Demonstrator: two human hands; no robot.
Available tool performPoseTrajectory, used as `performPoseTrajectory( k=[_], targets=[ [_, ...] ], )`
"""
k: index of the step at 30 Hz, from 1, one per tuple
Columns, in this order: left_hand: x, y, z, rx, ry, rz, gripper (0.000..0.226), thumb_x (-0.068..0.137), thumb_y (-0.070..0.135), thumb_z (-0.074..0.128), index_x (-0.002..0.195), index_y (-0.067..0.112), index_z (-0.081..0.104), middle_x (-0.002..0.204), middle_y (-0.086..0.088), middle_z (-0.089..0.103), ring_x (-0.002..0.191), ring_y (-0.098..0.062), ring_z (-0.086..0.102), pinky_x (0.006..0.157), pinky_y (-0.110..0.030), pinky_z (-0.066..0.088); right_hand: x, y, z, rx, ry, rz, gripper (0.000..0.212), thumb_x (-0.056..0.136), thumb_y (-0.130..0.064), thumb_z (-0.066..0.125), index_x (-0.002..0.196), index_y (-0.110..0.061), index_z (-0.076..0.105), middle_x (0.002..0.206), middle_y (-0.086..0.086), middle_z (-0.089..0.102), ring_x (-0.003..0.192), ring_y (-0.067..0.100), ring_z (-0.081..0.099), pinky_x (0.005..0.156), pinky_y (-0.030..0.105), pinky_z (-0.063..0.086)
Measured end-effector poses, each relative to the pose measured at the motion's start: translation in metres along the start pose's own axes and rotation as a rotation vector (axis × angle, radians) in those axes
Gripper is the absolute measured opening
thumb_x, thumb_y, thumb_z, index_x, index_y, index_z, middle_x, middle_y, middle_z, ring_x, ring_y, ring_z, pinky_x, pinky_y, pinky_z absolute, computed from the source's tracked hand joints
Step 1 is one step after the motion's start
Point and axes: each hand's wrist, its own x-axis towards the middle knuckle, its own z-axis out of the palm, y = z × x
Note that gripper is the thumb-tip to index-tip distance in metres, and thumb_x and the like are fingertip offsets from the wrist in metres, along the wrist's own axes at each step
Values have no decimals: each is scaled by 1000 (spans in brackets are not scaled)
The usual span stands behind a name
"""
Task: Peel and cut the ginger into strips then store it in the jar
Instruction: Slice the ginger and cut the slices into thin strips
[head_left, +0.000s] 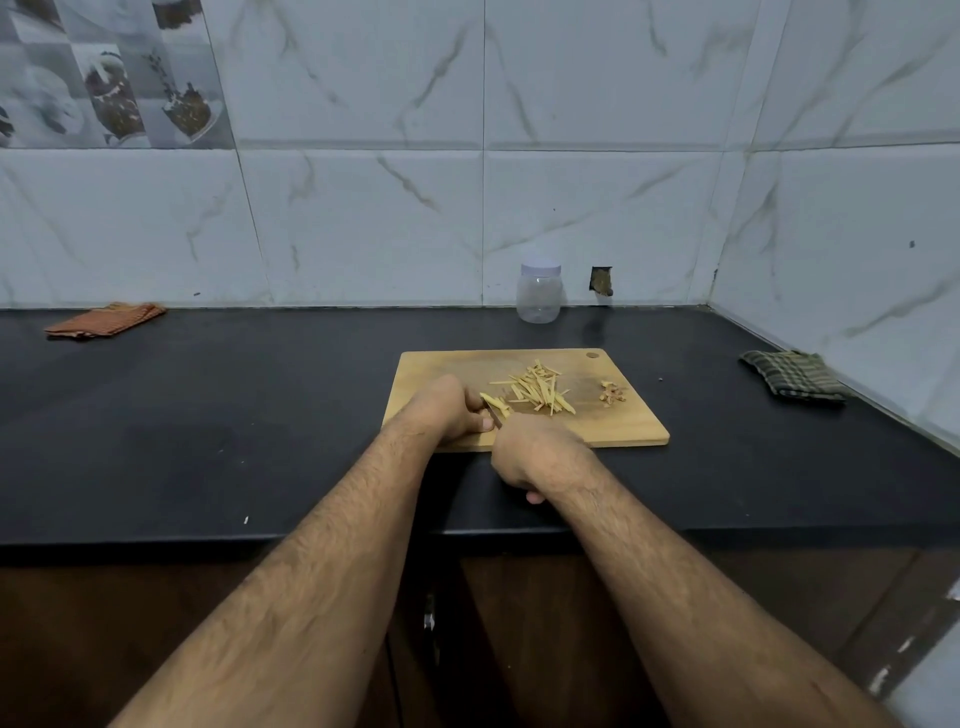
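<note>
Cutting is well under way and looks close to done. Ginger strips (540, 393) lie in a loose pile near the middle of the wooden cutting board (623, 421), which sits on the dark desk (260, 415) toward its right half, with the near edge of the board close to the front edge of the desk. A small heap of peel scraps (613, 393) lies apart from the strips, toward the board's far right corner, so peeling appears finished.

One last ginger piece (493, 402) remains at the board's near left side. The left hand (452, 410) curls its fingers down on that piece to steady it. The right hand (535, 457) is closed round a knife handle, hidden inside the fist, with the knife blade (496, 418) showing between the two hands beside the piece.

Storing has not begun. The clear jar (538, 293) stands at the far edge of the desk against the wall tiles, beyond the board, lid on and apparently empty. What is left, by my reading: finish slicing this piece, open the jar, and move the strips in.
</note>
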Motion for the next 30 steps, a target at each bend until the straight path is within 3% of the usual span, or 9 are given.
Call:
performPoseTrajectory(
  k=[4, 9, 12, 17, 22, 30],
  targets=[
    [2, -2, 1, 6, -6, 9, 14, 89, 28, 74, 100, 21, 75, 104, 3, 71, 104, -17, 61, 96, -34, 47, -12, 8, 7, -48, 11, 12, 5, 96, -14, 52, 98, -11, 56, 84, 5, 56, 86, 24, 64, 87, 39, 58],
    [2, 0, 0, 31, -13, -8, 19, 90, 31, 73, 105, 19, 74, 107, 4, 70, 104, -15, 59, 94, -32, 46, -24, 19, 10, -66, -14, 32, 23, 95, -14, 54, 118, -11, 60, 106, 8, 62, 97, 26, 67, 87, 40, 58],
    [3, -1, 1, 32, -15, -13, 18, 90, 32, 72, 103, 20, 74, 106, 4, 70, 104, -16, 59, 90, -31, 46, -26, 22, 11, -69, -10, 32, 25, 95, -14, 54, 120, -13, 59, 110, 8, 62, 96, 25, 66, 85, 40, 58],
    [2, -2, 1, 33, -11, -22, 22, 89, 31, 73, 107, 19, 74, 109, 5, 70, 106, -16, 60, 95, -33, 48, -28, 22, 12, -63, -10, 46, 22, 95, -14, 55, 117, -11, 59, 89, 6, 56, 91, 24, 66, 84, 40, 58],
    [1, 0, 1, 44, -12, -18, 26, 90, 33, 72, 109, 16, 74, 111, 1, 71, 110, -20, 61, 98, -36, 48, -22, 19, 10, -63, 33, 27, 23, 96, -16, 53, 117, -11, 62, 110, 7, 65, 93, 24, 65, 83, 37, 56],
    [-4, 1, 0, 20, -8, 6, 28, 91, 30, 71, 113, 13, 72, 108, -1, 69, 105, -20, 60, 96, -34, 47, -12, 19, 6, -16, 84, 32, 20, 96, -16, 53, 113, -12, 63, 110, 6, 66, 96, 22, 67, 86, 38, 58]
  ],
)
